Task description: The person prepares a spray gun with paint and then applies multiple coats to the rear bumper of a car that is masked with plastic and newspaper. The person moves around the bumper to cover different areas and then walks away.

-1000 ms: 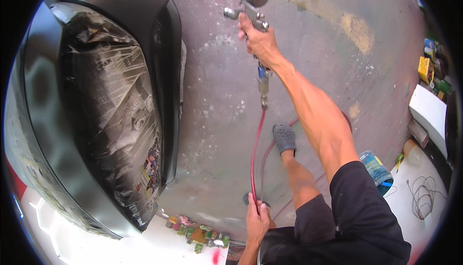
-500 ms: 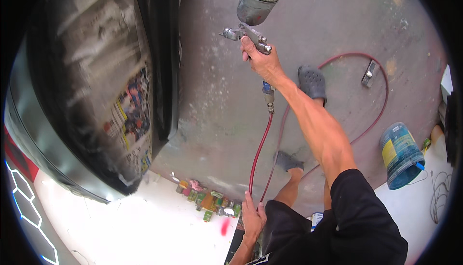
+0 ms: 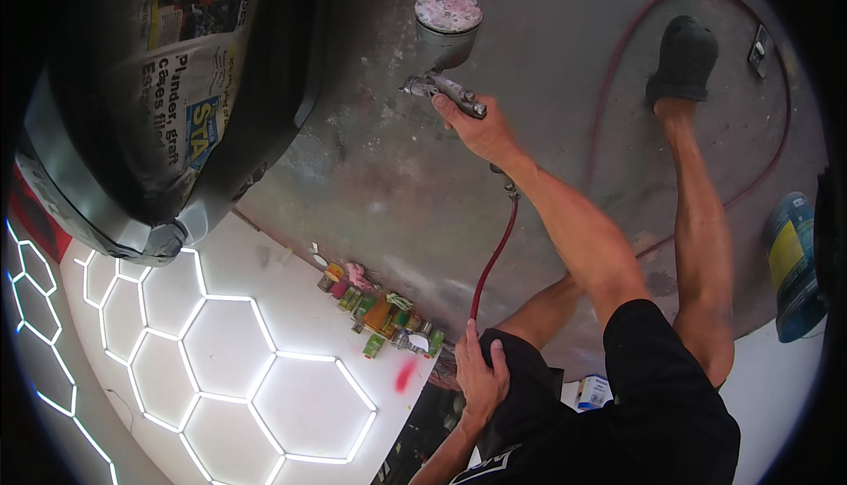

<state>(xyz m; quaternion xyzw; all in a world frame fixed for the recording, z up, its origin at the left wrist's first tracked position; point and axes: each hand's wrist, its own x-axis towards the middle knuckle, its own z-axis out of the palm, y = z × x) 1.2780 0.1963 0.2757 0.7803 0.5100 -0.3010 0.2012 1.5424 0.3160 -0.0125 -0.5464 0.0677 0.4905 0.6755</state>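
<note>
My right hand point(image 3: 481, 127) is wrapped around the handle of a metal spray gun point(image 3: 454, 95), its nozzle facing left. On top of the gun stands a grey paint cup point(image 3: 445, 42) with a paint-crusted lid. From the handle's base a red air hose point(image 3: 496, 260) runs down to my left hand point(image 3: 483, 375), whose fingers close around it near my thigh. Left of the nozzle, with a gap between, is a dark glossy car body part point(image 3: 291, 97), masked with newspaper point(image 3: 198, 70). The trigger fingers are partly hidden.
The hose loops over the stained floor point(image 3: 547, 61) around my shoed foot point(image 3: 684, 60). A blue bucket point(image 3: 790, 264) stands at the right. Several cans and jars point(image 3: 379, 313) line the wall base at lower left, near hexagonal lights point(image 3: 229, 344). A small box point(image 3: 593, 391) lies beside my leg.
My foot has stepped out to the right, and my view has shifted along the car part. The gun stays pointed left, slightly lower in view. Both hands keep their holds.
</note>
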